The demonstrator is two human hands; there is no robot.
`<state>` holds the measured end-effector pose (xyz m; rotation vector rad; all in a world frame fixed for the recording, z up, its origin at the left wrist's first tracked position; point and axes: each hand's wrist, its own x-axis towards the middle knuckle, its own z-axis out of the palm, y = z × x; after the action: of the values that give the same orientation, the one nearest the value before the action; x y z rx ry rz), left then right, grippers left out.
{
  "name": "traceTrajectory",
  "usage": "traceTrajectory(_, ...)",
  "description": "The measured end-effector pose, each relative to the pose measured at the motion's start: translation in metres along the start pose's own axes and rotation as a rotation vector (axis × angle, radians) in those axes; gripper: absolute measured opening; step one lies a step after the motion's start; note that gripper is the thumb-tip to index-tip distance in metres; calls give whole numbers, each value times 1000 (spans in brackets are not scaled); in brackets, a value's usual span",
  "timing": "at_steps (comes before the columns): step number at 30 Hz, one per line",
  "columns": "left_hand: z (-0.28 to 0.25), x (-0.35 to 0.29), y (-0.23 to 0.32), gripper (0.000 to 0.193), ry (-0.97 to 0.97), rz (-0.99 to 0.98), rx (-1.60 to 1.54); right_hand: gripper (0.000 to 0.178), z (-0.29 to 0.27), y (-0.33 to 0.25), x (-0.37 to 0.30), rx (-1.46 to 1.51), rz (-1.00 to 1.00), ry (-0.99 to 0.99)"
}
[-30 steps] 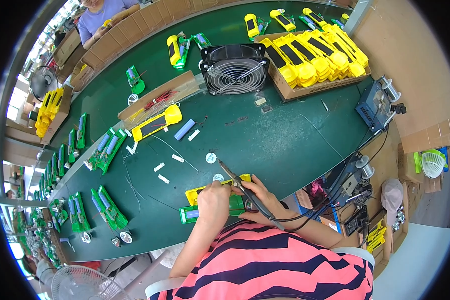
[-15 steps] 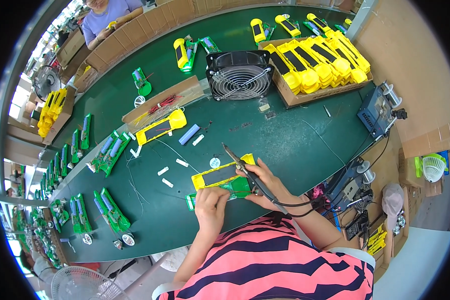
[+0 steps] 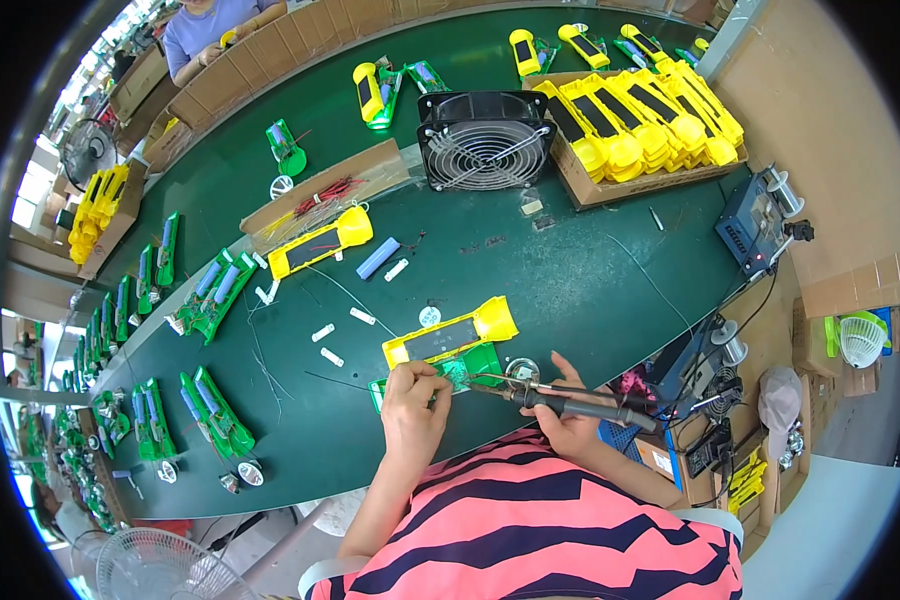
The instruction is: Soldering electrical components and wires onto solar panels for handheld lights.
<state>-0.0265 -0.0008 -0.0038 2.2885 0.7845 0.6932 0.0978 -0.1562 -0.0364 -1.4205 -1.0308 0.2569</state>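
My right hand (image 3: 573,432) is closed around the handle of a soldering iron (image 3: 595,408), its tip pointing left at the circuit board (image 3: 457,372) in a green lamp housing (image 3: 485,360). My left hand (image 3: 415,408) pinches a thin solder wire (image 3: 335,380) at the left part of this housing; its fingertips cover the wire's end. Just beyond lies a yellow lamp cover (image 3: 495,318) with a dark panel. A round silver reflector (image 3: 522,370) sits at the housing's right end, partly behind the iron.
A black fan (image 3: 485,155) stands at the back, beside a cardboard box (image 3: 610,190) of yellow covers. The blue soldering station (image 3: 748,232) is at right. Green housings with batteries (image 3: 215,415) line the left. A loose blue battery (image 3: 378,258) and several white pieces lie mid-table.
The soldering iron has swung down from pointing up and away, and its tip is now at the green housing. My right hand has moved lower. My left hand has barely shifted.
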Motion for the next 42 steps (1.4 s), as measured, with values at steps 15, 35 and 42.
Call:
traceTrajectory(15, 1, 5, 3, 9, -33, -24, 26, 22, 12, 19, -13, 113, 178, 82)
traceTrajectory(35, 1, 11, 4, 8, -85, -34, 100, 20, 0, 7, 4, 104, 94, 165)
traceTrajectory(42, 2, 12, 5, 10, -95, -27, 110, 20, 0, 1, 4, 85, 79, 155)
